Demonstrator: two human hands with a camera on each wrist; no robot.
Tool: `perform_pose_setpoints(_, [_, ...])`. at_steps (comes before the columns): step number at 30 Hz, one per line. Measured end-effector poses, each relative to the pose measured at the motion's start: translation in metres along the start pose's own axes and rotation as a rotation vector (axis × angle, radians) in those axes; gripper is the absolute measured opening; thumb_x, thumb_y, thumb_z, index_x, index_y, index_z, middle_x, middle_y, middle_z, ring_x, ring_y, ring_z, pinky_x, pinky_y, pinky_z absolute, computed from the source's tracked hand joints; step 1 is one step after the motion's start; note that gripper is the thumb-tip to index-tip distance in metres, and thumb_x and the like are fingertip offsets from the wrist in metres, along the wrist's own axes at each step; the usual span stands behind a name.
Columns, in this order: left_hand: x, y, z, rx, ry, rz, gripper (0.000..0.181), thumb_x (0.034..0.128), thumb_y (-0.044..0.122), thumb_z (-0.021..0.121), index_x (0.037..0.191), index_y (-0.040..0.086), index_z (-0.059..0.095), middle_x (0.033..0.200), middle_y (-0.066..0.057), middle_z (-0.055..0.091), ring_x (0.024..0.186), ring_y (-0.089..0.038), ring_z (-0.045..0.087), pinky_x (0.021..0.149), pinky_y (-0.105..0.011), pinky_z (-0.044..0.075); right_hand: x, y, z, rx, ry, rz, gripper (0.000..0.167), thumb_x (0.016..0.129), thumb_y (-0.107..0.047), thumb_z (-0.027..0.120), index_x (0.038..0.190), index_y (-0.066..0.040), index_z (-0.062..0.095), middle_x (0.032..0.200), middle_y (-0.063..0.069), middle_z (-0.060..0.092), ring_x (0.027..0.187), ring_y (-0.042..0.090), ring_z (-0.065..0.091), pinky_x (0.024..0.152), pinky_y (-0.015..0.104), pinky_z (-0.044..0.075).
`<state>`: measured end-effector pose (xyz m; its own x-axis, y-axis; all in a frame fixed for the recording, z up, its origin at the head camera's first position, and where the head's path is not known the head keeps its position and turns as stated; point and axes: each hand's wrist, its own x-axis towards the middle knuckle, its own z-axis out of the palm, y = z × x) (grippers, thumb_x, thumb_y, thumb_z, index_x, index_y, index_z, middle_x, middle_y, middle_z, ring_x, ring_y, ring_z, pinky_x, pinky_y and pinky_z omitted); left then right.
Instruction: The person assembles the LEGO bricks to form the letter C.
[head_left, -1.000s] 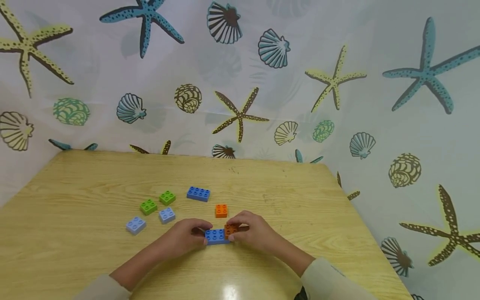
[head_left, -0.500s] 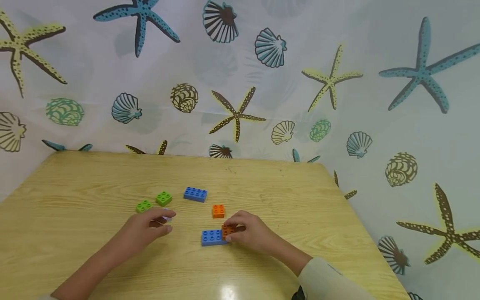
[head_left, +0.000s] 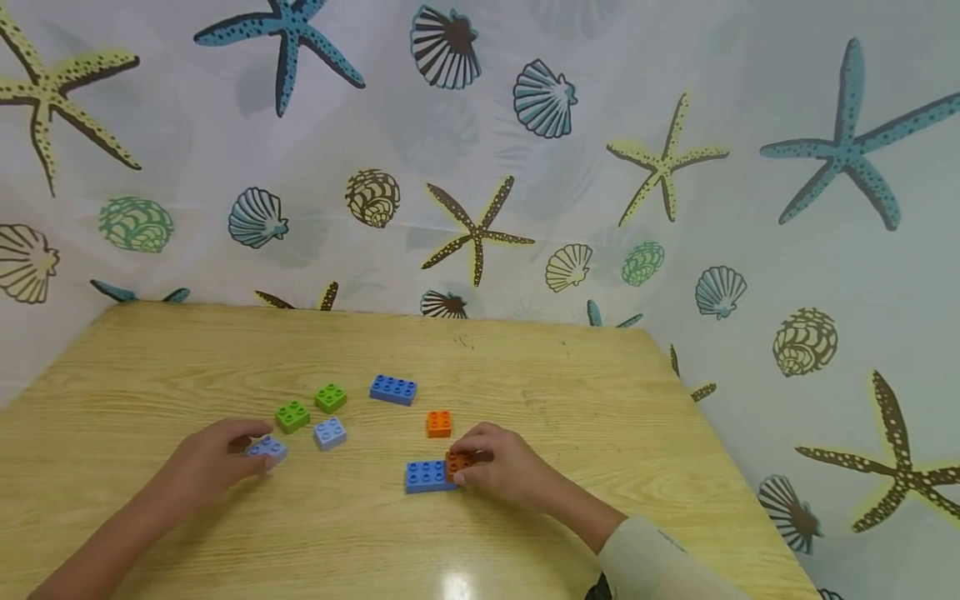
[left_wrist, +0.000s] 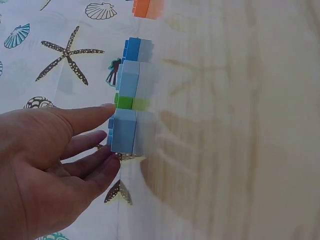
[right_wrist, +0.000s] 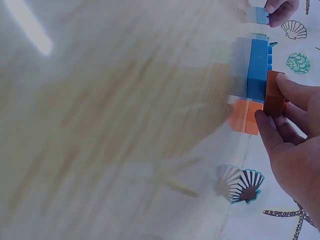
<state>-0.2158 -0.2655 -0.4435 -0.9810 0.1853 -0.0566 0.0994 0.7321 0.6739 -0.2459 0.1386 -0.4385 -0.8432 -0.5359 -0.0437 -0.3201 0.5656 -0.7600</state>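
Observation:
My left hand (head_left: 202,462) has its thumb and fingers around two opposite sides of a light blue brick (head_left: 267,450), the leftmost on the table. In the left wrist view the fingertips of that hand (left_wrist: 55,165) meet the ends of the light blue brick (left_wrist: 123,131). Between thumb and fingers, my right hand (head_left: 506,462) pinches an orange brick (head_left: 456,465) at the right end of a long blue brick (head_left: 426,476). The right wrist view shows this orange brick (right_wrist: 274,94) against the studded side of the blue brick (right_wrist: 257,70), overhanging its end.
Beyond the hands lie two green brick pieces (head_left: 292,417) (head_left: 331,397), another light blue brick (head_left: 330,433), a second long blue brick (head_left: 393,389) and a second orange brick (head_left: 439,423). A patterned cloth (head_left: 480,150) hangs behind the wooden table (head_left: 570,375).
My left hand has let go of the long blue brick, moved left across the table and closed around the leftmost light blue brick. My right hand keeps its place on the orange brick.

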Motion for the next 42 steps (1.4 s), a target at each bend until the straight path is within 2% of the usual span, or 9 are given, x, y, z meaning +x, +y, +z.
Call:
perform_pose_setpoints(7, [0.006,-0.005,-0.001,0.044,-0.015,-0.063,0.072,0.0913,0.041,0.074,0.138,-0.010,0.053,0.126,-0.027,0.063,0.107,-0.036,0.065,0.079,-0.044,0.058,0.000,-0.001,0.000,0.021,0.001,-0.013,0.032,0.091,-0.016,0.076,0.123,-0.013,0.072,0.116,-0.004,0.062,0.109,0.013,0.062,0.093,0.023,0.054])
perform_pose_setpoints(13, [0.007,-0.006,-0.001,0.050,-0.021,-0.058,0.067,0.0913,0.037,0.075,0.137,-0.009,0.055,0.125,-0.026,0.065,0.106,-0.035,0.066,0.081,-0.045,0.057,0.000,-0.002,0.000,0.020,-0.003,-0.027,0.031,0.092,-0.015,0.076,0.122,-0.012,0.072,0.116,-0.002,0.062,0.109,0.013,0.061,0.093,0.022,0.055])
perform_pose_setpoints(17, [0.006,-0.002,0.002,0.023,-0.019,-0.039,0.063,0.0918,0.035,0.075,0.137,-0.005,0.057,0.127,-0.025,0.064,0.108,-0.034,0.065,0.083,-0.046,0.058,0.000,-0.001,0.000,0.019,-0.006,-0.041,0.031,0.092,-0.015,0.076,0.122,-0.010,0.072,0.117,0.000,0.063,0.108,0.014,0.062,0.093,0.023,0.055])
perform_pose_setpoints(23, [0.005,0.017,0.013,-0.085,-0.030,0.022,0.056,0.0926,0.027,0.074,0.137,-0.003,0.059,0.130,-0.024,0.061,0.109,-0.030,0.064,0.085,-0.041,0.058,0.000,-0.002,0.000,0.022,0.001,-0.028,0.032,0.091,-0.015,0.076,0.122,-0.011,0.072,0.117,-0.001,0.062,0.110,0.013,0.061,0.093,0.021,0.054])
perform_pose_setpoints(27, [0.006,0.036,0.026,-0.188,-0.066,0.039,0.055,0.0924,0.023,0.075,0.138,-0.001,0.058,0.130,-0.019,0.061,0.110,-0.027,0.063,0.085,-0.034,0.057,0.000,-0.002,0.000,0.030,0.003,-0.034,0.032,0.090,-0.013,0.076,0.122,-0.010,0.072,0.118,-0.001,0.062,0.110,0.014,0.061,0.093,0.021,0.055])
perform_pose_setpoints(30, [0.009,0.053,0.037,-0.239,-0.099,0.077,0.053,0.0913,0.023,0.076,0.136,-0.001,0.060,0.128,-0.015,0.063,0.109,-0.024,0.062,0.085,-0.033,0.057,0.000,-0.001,0.000,0.035,0.007,-0.032,0.031,0.090,-0.013,0.077,0.121,-0.010,0.072,0.117,-0.001,0.062,0.111,0.014,0.061,0.093,0.021,0.055])
perform_pose_setpoints(35, [0.018,0.076,0.054,-0.233,-0.127,0.144,0.046,0.0898,0.021,0.077,0.129,0.001,0.066,0.126,-0.013,0.066,0.107,-0.021,0.064,0.087,-0.033,0.057,0.001,0.001,0.000,0.035,0.003,-0.026,0.031,0.091,-0.014,0.076,0.121,-0.011,0.072,0.117,-0.001,0.062,0.110,0.013,0.061,0.093,0.021,0.055])
perform_pose_setpoints(42, [0.031,0.089,0.073,-0.179,-0.156,0.205,0.040,0.0910,0.018,0.076,0.127,0.004,0.069,0.125,-0.010,0.068,0.102,-0.017,0.063,0.086,-0.032,0.056,0.002,0.000,-0.001,0.032,-0.009,-0.027,0.031,0.092,-0.015,0.075,0.122,-0.012,0.072,0.118,-0.001,0.063,0.109,0.012,0.061,0.093,0.022,0.055])
